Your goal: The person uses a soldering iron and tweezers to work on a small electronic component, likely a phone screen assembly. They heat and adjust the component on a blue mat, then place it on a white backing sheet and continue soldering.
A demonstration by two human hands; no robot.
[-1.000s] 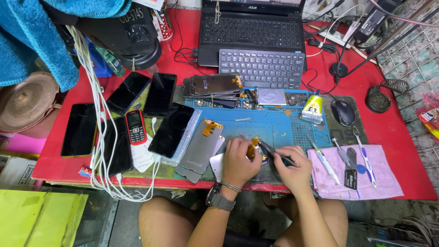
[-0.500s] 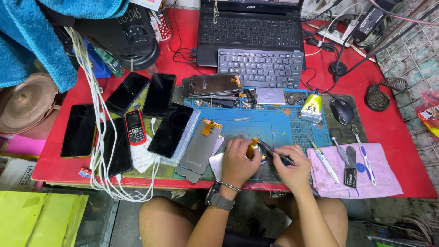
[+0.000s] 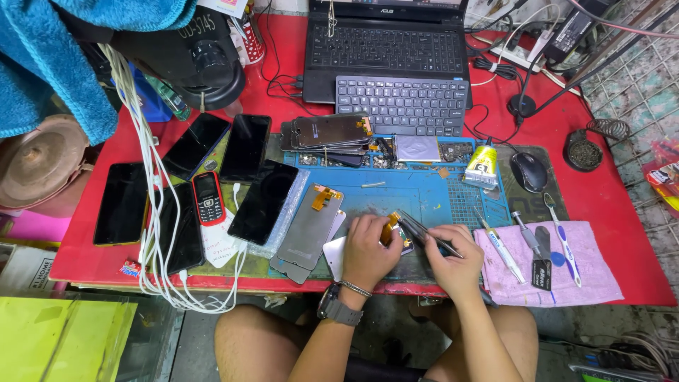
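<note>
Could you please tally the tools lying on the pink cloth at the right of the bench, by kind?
Toothbrush: 1
Screwdriver: 1
White pen-like tool: 1
Flat black tool: 1
Total: 4, all on the pink cloth, beside the right hand.

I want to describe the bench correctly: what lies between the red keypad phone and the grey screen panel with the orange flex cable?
In the head view, a black smartphone lies face up between the red keypad phone and the grey screen panel, resting on clear plastic wrap.
</note>
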